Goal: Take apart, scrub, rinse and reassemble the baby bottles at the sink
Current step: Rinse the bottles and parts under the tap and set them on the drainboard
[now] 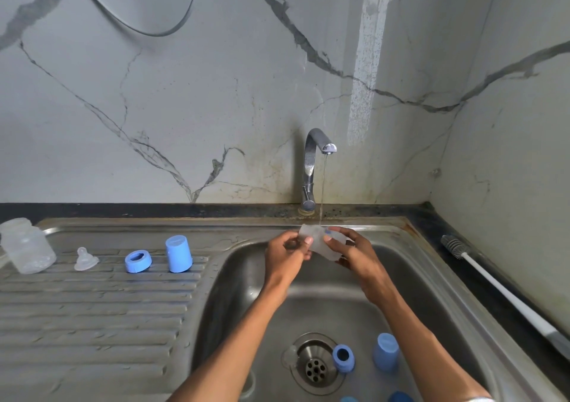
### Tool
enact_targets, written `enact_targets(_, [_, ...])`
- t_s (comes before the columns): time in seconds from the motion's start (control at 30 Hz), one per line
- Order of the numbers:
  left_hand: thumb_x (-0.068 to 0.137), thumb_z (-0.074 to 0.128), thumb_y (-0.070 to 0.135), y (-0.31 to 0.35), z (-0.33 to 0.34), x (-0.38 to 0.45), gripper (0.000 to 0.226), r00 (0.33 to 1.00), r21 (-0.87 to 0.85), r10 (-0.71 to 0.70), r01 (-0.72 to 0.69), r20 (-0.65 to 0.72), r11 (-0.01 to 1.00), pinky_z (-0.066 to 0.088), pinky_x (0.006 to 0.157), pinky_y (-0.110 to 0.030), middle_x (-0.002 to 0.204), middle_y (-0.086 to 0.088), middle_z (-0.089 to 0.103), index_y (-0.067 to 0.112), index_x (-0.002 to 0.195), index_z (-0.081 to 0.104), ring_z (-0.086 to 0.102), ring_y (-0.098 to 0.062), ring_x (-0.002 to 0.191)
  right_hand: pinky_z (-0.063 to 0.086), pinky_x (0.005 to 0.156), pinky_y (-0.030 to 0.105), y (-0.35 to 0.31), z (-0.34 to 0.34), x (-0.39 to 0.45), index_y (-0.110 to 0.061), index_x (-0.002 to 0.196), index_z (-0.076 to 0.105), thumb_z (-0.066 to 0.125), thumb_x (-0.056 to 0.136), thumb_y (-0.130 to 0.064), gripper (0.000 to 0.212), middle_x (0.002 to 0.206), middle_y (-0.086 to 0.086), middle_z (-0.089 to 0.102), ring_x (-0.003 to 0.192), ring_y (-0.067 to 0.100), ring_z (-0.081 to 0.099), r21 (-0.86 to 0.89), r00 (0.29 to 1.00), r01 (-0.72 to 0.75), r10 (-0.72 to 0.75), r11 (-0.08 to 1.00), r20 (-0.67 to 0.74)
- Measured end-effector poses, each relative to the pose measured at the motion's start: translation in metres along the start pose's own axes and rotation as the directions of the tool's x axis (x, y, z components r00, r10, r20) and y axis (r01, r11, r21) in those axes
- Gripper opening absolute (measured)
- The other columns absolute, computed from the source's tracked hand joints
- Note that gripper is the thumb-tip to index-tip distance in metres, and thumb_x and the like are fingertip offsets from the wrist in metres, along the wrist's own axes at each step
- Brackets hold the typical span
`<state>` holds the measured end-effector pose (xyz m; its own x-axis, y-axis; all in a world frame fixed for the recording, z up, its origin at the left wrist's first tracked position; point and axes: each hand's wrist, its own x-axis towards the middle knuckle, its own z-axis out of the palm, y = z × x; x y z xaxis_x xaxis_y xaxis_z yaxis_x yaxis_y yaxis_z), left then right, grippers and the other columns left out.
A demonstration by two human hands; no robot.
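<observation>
Both my hands hold a clear bottle body point(317, 239) on its side under the running tap point(314, 167). My left hand point(288, 252) grips its left end and my right hand point(351, 250) its right end. On the drainboard stand another clear bottle point(26, 247), a clear teat point(84, 259), a blue collar ring point(138, 260) and a blue cap point(178, 254). In the basin lie a blue ring point(343, 357), a blue cap point(385, 351) and a clear teat point(290, 357) beside the drain point(316, 367).
A white-handled bottle brush point(493, 284) lies on the dark counter right of the steel sink point(431, 247). Two more blue pieces point(399, 397) peek in at the basin's bottom edge. A marble wall closes the back and right.
</observation>
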<state>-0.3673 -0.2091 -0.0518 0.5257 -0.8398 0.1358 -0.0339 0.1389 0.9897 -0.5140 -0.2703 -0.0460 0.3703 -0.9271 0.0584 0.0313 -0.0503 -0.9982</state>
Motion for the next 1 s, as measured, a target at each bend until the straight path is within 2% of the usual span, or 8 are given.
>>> enact_targets(0.13, [0.097,0.063,0.014,0.002,0.002,-0.001,0.013,0.993,-0.055,-0.112,0.114,0.033,0.992,0.062,0.072,-0.03,0.098,-0.018,0.073,0.003,0.1,0.07,0.073,-0.029,0.077,0.053,0.081,0.029,0.002,-0.002,0.004,-0.02,0.119,0.065,0.084,0.076,-0.025,0.047,0.117,0.011,0.07,0.106,0.026,0.067,0.048,0.999,0.014,-0.012,0.999,-0.038])
enact_targets(0.27, [0.102,0.054,0.014,0.0,0.002,-0.001,0.018,0.983,-0.08,-0.168,0.174,0.075,0.982,0.062,0.07,-0.029,0.104,-0.025,0.071,0.01,0.094,0.069,0.072,-0.034,0.083,0.05,0.076,0.02,-0.003,-0.003,-0.002,-0.027,0.125,0.063,0.081,0.08,-0.028,0.049,0.115,-0.001,0.07,0.106,0.015,0.066,0.001,0.991,0.104,-0.104,0.995,-0.087])
enact_targets(0.47, [0.097,0.064,0.03,0.006,-0.003,0.0,0.025,0.974,-0.151,-0.227,0.225,0.0,0.963,0.055,0.058,-0.025,0.07,-0.008,0.068,0.011,0.083,0.07,0.064,-0.017,0.062,0.055,0.096,0.038,0.003,-0.003,0.002,-0.021,0.131,0.061,0.078,0.083,-0.033,0.052,0.12,0.004,0.069,0.105,0.017,0.067,-0.137,0.999,0.039,-0.043,0.99,-0.028])
enact_targets(0.57, [0.098,0.061,0.032,0.007,-0.006,0.003,0.025,0.989,-0.1,-0.15,0.147,-0.02,0.984,0.053,0.057,-0.026,0.067,-0.002,0.06,0.015,0.082,0.069,0.06,-0.015,0.061,0.058,0.091,0.036,0.002,-0.001,-0.004,-0.026,0.13,0.06,0.078,0.083,-0.036,0.051,0.112,0.007,0.071,0.091,0.017,0.073,-0.126,1.0,0.025,-0.027,0.992,-0.012])
enact_targets(0.63, [0.101,0.058,0.022,0.005,-0.007,0.004,0.02,0.999,-0.011,-0.042,0.042,-0.018,0.999,0.054,0.059,-0.029,0.073,-0.001,0.06,0.026,0.083,0.068,0.057,-0.014,0.066,0.059,0.089,0.036,0.0,0.003,-0.007,-0.029,0.128,0.06,0.076,0.083,-0.044,0.05,0.106,0.006,0.071,0.086,0.018,0.074,-0.157,0.999,0.03,-0.035,0.987,-0.028])
enact_targets(0.73, [0.097,0.059,0.008,0.001,-0.006,0.004,0.036,0.998,0.104,0.049,-0.045,-0.041,0.994,0.058,0.073,-0.037,0.073,0.014,0.064,0.037,0.077,0.065,0.058,-0.011,0.07,0.058,0.092,0.036,-0.002,0.007,-0.008,-0.025,0.128,0.062,0.068,0.087,-0.05,0.048,0.108,0.001,0.071,0.088,0.016,0.074,-0.152,1.0,0.0,-0.005,0.988,-0.031])
enact_targets(0.9, [0.091,0.069,0.011,0.0,-0.007,0.004,0.031,0.991,0.061,0.036,-0.028,-0.127,0.998,0.059,0.085,-0.036,0.082,0.013,0.075,0.038,0.076,0.07,0.073,-0.012,0.084,0.057,0.093,0.035,-0.007,0.007,-0.008,-0.01,0.125,0.064,0.065,0.094,-0.018,0.032,0.114,0.008,0.073,0.102,0.02,0.071,0.097,0.997,-0.05,0.044,0.994,0.064])
enact_targets(1.0, [0.089,0.073,0.02,0.0,-0.008,0.006,0.018,0.987,0.035,0.005,0.001,-0.158,0.999,0.06,0.084,-0.041,0.08,0.009,0.077,0.034,0.078,0.073,0.073,-0.012,0.083,0.059,0.09,0.038,-0.007,0.006,-0.008,-0.016,0.127,0.063,0.07,0.091,-0.021,0.037,0.112,0.008,0.071,0.098,0.024,0.072,0.123,0.999,-0.045,0.041,0.991,0.035])
